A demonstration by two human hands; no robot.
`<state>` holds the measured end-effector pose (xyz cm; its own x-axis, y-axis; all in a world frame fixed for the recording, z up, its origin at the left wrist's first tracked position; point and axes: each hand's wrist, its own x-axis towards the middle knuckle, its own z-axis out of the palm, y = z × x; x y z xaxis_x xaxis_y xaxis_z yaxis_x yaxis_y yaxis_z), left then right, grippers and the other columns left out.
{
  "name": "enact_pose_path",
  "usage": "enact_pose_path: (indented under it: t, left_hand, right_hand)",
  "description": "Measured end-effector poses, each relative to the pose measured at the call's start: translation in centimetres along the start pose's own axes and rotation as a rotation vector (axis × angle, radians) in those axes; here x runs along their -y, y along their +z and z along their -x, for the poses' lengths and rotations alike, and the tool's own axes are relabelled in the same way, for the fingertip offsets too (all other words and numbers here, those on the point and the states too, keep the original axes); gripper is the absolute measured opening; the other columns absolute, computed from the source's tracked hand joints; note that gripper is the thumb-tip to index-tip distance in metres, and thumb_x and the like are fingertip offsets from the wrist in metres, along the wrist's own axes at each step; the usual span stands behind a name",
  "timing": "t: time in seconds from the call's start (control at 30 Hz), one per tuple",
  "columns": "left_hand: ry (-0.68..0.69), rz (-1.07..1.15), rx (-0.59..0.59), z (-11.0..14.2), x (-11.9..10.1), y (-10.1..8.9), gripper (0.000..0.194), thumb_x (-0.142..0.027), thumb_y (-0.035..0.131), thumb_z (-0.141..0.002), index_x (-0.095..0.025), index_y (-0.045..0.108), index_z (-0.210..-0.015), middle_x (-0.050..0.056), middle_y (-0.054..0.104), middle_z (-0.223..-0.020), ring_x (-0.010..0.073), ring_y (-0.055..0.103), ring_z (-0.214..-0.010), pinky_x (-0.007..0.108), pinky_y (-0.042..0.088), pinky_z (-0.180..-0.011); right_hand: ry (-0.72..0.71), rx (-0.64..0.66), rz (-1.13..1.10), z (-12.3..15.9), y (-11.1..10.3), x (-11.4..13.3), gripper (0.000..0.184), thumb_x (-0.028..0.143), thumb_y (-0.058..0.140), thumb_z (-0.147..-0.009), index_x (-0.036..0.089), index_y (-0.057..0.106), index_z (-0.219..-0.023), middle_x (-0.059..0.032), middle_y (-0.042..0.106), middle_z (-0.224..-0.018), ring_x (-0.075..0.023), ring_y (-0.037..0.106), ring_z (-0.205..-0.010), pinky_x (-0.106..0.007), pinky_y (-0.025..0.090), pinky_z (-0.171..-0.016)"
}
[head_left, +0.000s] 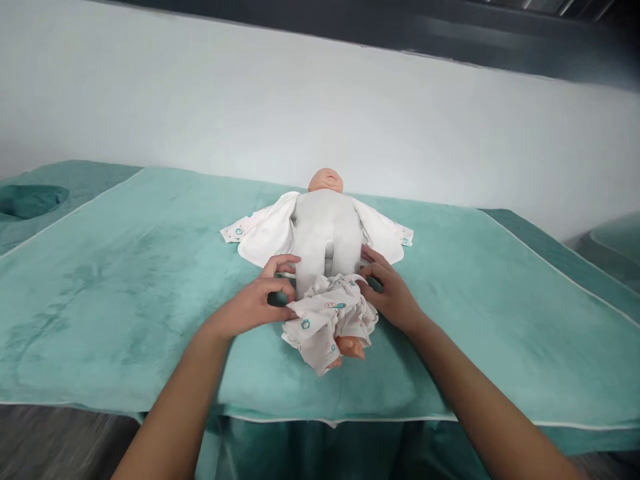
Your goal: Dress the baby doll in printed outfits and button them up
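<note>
Head view: your left hand [260, 300] and right hand [393, 290] are gripping the bunched printed trousers [333, 320] around the doll's legs [323, 257].

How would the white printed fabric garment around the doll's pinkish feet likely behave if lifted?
The garment would probably droop, given its soft, loose creases. It may drag on the doll's feet, since it is bunched around them.

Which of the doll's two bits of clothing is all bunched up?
The trousers, crumpled around the doll's lower legs between the left hand and right hand. The jacket instead lies spread out on both sides of the body.
</note>
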<state>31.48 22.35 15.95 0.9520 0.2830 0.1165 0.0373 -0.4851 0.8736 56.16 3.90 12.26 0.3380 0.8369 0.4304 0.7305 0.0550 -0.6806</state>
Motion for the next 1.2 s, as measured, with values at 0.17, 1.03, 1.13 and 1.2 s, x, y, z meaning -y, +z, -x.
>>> enact_pose_path:
  t: [0.17,1.03,1.13,1.2]
  left_hand:
    - [-0.007,-0.101,-0.04,-0.1,-0.6,1.1,0.025,-0.037,0.075,-0.076,-0.019,0.057,-0.072,0.005,0.034,-0.151,0.0297,0.041,-0.134,0.042,0.041,-0.113]
    - [-0.313,0.554,-0.502,-4.5,0.1,2.6,0.057,-0.029,0.078,-0.07,-0.022,0.062,-0.124,0.005,0.073,-0.102,0.0223,0.066,-0.087,0.034,0.053,-0.077]
    - [-0.243,0.604,-0.4,-4.4,-0.4,2.6,0.056,-0.03,0.081,-0.068,-0.02,0.067,-0.121,0.008,0.073,-0.114,0.0261,0.068,-0.096,0.037,0.055,-0.085]
    - [-0.202,0.588,-0.392,-4.4,-0.4,2.7,0.055,-0.032,0.08,-0.069,-0.02,0.068,-0.122,0.008,0.074,-0.114,0.0272,0.068,-0.098,0.038,0.055,-0.085]
  right_hand:
    - [-0.085,-0.067,0.101,-1.1,0.0,0.1,0.012,0.026,0.06,-0.087,0.022,0.054,-0.078,-0.0114,0.059,-0.134,-0.0244,0.064,-0.114,-0.041,0.049,-0.096]
    - [0.326,0.281,-0.793,-4.0,0.5,-0.5,0.048,0.036,0.076,-0.077,0.025,0.064,-0.122,-0.0048,0.072,-0.116,-0.0232,0.068,-0.103,-0.039,0.053,-0.094]
    - [0.297,0.275,-0.865,-3.9,0.5,-0.1,0.056,0.032,0.08,-0.073,0.027,0.063,-0.127,-0.005,0.072,-0.119,-0.0245,0.068,-0.106,-0.041,0.054,-0.094]
    - [0.287,0.228,-0.873,-3.9,0.6,-0.2,0.06,0.032,0.08,-0.072,0.027,0.062,-0.129,-0.005,0.073,-0.117,-0.0255,0.068,-0.105,-0.041,0.055,-0.091]
